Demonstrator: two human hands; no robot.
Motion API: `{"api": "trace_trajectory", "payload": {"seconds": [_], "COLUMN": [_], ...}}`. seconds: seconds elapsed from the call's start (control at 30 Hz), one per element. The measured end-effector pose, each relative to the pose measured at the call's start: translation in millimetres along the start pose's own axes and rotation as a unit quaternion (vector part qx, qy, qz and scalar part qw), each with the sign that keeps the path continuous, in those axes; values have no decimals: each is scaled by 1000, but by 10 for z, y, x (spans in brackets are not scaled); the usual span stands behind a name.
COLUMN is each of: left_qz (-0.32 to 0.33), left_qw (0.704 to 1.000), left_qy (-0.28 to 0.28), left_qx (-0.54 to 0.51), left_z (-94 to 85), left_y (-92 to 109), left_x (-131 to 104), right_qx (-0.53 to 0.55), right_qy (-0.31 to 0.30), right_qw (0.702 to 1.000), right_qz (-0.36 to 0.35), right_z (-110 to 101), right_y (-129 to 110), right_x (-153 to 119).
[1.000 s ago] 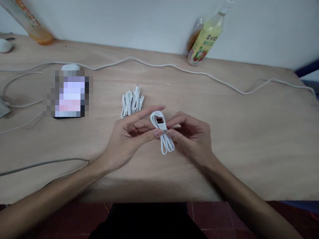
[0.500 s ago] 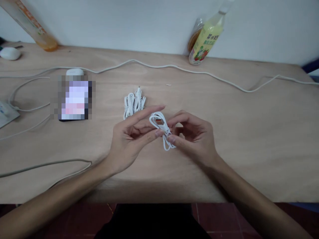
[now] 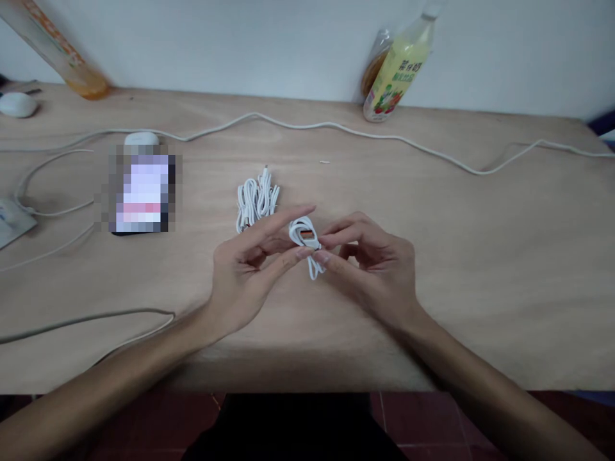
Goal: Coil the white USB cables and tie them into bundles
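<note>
Left hand [image 3: 245, 275]: half open, index finger extended and clear of the work, thumb tip bearing on the held cable [image 3: 300, 225] at its narrow waist; the other fingers pass behind it, their contact partly hidden. Right hand [image 3: 382, 266]: thumb and forefinger closed in a pinch at the same waist, remaining fingers loosely curled. Both wrists angle inward, forearms coming from the near edge.

The held cable is white, looped and gathered at the middle, raised above the surface [image 3: 490, 256] between the two hands. A USB plug [image 3: 307, 235] lies within its upper loops, and shorter loops hang below.

Left of and beyond the held cable, a bundle of white cables [image 3: 257, 195] lies on the surface, partly covered by the left index finger. Farther left of it: a phone [image 3: 144, 189], pixelated, with a white rounded case [image 3: 141, 139] at its far end, contents not visible.

Well beyond the held cable, to its right, a yellow bottle [image 3: 396, 80] stands capped by the wall, label obscuring the fill level. Behind the bottle, clear packaging [image 3: 376, 67] encloses something brown. Far left of the held cable, an orange-lettered bottle [image 3: 86, 80] shows orange contents at its base.
</note>
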State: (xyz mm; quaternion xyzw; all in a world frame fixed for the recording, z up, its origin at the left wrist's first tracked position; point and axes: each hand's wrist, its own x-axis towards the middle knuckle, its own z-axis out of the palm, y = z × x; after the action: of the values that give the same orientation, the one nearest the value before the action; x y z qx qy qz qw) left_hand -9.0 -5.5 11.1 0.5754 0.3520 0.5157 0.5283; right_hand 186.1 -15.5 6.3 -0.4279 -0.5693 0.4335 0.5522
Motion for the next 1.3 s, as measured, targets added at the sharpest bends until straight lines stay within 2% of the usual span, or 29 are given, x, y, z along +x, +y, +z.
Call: {"api": "trace_trajectory", "payload": {"seconds": [0.2,0.33,0.63,0.8,0.9,1.03,1.2,1.3], "left_qz": [-63,-92,-155,-227,-290,-349,-396,-394], "left_qw": [998,995,984,963,930,885,862,855], "left_qy": [-7,-28,-76,-83,-115,-155,-123,-143], "left_qx": [17,12,-40,-118,-196,-266,-292,-305], "left_z": [-36,-44,-60,-93,-111,-131,-154,-166], "left_y": [-19,12,57,17,15,57,112,112], "left_x": [-3,53,160,170,180,203,209,206], "right_qx": [7,-5,-153,-213,-177,-103,-41,1], "right_qy": [-15,-29,-38,-46,-52,-71,-71,-62], "right_qw": [998,996,987,970,976,988,996,998], "right_qz": [64,83,-24,-106,-118,-86,-31,-13], "right_z": [-52,-81,-125,-136,-137,-127,-94,-95], "right_y": [-3,15,0,8,13,10,2,-6], "right_x": [39,50,23,31,36,28,9,16]}}
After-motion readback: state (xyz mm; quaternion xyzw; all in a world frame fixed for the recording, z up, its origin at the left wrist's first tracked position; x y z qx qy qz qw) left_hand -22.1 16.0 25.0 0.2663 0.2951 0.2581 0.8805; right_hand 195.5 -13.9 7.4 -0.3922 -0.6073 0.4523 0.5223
